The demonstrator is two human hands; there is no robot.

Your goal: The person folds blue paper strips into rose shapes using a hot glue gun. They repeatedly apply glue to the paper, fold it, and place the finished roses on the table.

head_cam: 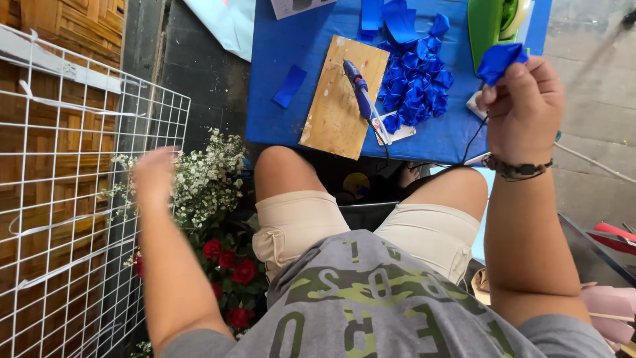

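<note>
While the white wire grid fills the nine o'clock side, the blue cloth spreads at twelve o'clock under a wooden board and a heap of folded blue ribbon pieces. White and red flowers crowd between grid and knee. Left hand hangs blurred over the blooms, arm stretched forward; finger state unclear. Right hand, raised at two o'clock, pinches a folded blue ribbon piece in closed fingertips near the cloth's right edge.

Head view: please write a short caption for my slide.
Right hand holds a folded blue ribbon piece; blurred left hand reaches toward white flowers.
</note>
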